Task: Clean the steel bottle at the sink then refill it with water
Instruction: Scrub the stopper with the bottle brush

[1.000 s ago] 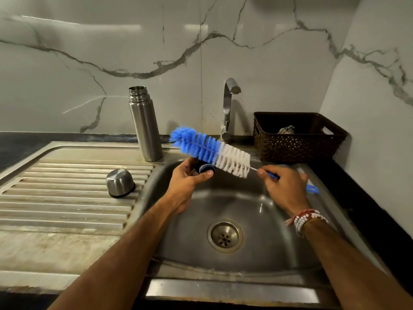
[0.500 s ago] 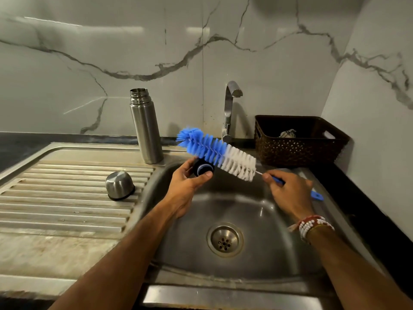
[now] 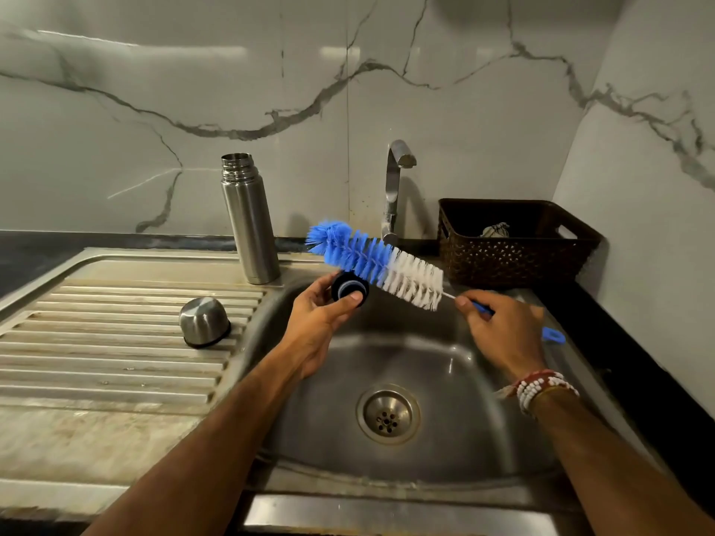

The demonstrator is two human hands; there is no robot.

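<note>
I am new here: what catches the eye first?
The blue-and-white bottle brush, held by the right hand above the steel sink, stands out first. The left hand holds a small dark round stopper just under its bristles. The uncapped steel bottle stands upright behind them.

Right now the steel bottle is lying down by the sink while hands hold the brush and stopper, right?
No. In the head view the steel bottle stands upright by the sink; left hand holds the stopper, right hand the bottle brush.

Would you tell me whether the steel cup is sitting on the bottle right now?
No, the cup rests upside down on the drainboard, apart from the open-necked bottle.
</note>
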